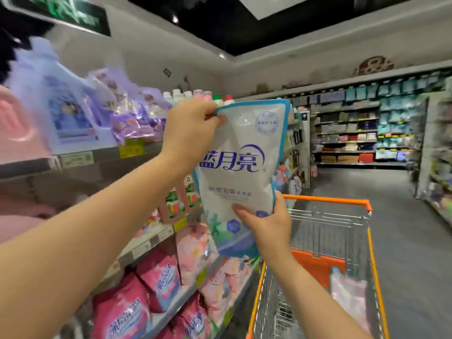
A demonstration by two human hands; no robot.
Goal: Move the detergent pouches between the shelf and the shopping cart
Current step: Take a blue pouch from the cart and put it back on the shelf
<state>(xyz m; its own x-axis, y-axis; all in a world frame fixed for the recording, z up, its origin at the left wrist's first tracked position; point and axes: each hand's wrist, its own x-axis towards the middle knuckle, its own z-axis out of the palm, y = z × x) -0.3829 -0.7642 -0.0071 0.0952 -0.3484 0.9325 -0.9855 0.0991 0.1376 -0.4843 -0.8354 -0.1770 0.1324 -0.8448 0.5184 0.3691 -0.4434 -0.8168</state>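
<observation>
One head-worn wide-angle view, facing forward along the shelf (pixel 107 153), shopping cart (pixel 325 198) close below

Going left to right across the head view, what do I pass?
Purple pouches, left hand, white and blue pouch, shopping cart.

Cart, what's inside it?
A pale pink pouch lies in the cart, next to an orange flap. The right arm covers the near left side, so anything lying there cannot be seen.
</observation>
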